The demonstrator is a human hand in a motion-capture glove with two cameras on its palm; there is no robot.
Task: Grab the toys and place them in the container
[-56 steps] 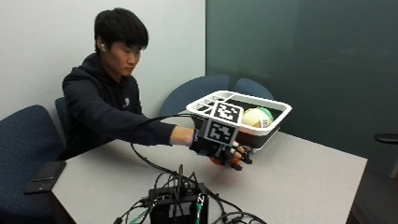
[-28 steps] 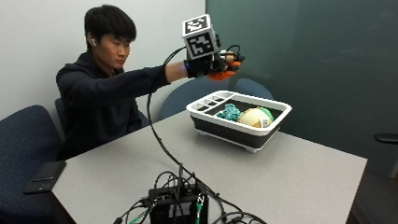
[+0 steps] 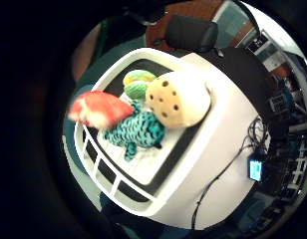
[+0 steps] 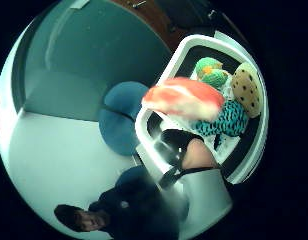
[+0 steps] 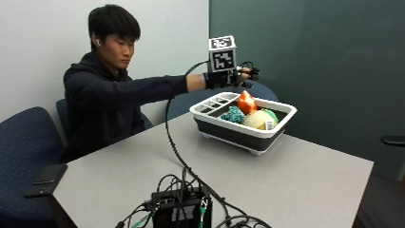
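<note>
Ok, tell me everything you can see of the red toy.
The red toy looks soft and elongated, orange-red on top with a whitish underside. In the outside view it stands on end, tapered tip up, inside the container, just below the hand. It is above the teal toy; whether it touches the teal toy or the hand cannot be told.

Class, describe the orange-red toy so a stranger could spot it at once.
Find the white and black container on the grey table. Just above its toys, below the gloved right hand, is the orange-red toy. It alone is orange-red; beside it are a teal knitted toy and a cream spotted one.
</note>
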